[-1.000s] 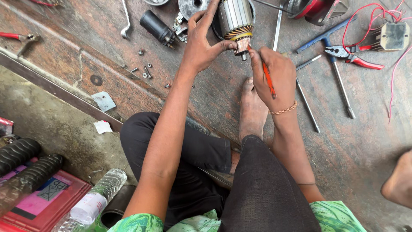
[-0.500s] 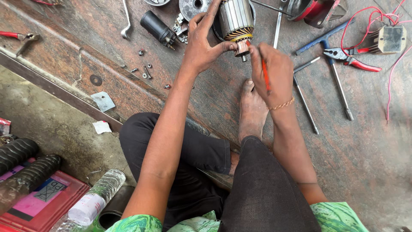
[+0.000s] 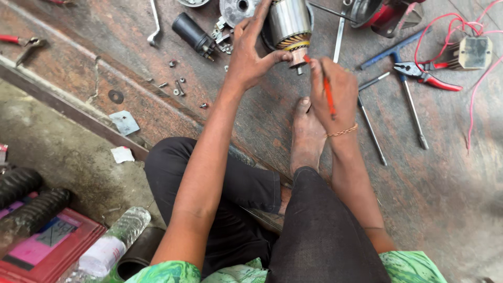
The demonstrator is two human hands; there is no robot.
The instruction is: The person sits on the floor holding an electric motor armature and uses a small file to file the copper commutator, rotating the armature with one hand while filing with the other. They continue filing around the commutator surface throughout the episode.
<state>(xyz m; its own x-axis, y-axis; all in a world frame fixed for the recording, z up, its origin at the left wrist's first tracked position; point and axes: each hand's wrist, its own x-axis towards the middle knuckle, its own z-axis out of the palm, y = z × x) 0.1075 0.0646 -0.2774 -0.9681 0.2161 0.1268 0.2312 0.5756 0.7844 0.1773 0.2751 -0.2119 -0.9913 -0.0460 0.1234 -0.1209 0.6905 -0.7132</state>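
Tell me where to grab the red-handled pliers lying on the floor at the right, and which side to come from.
Take the red-handled pliers by the two red handles, probably from the right, where they splay out toward the red wire. The dark jaws point left and lie against the blue-handled tool, so that end looks crowded.

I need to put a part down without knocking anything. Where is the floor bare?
Bare floor lies right of the right hand, below the pliers. Crowded: around the motor armature in the left hand, and the loose screws.
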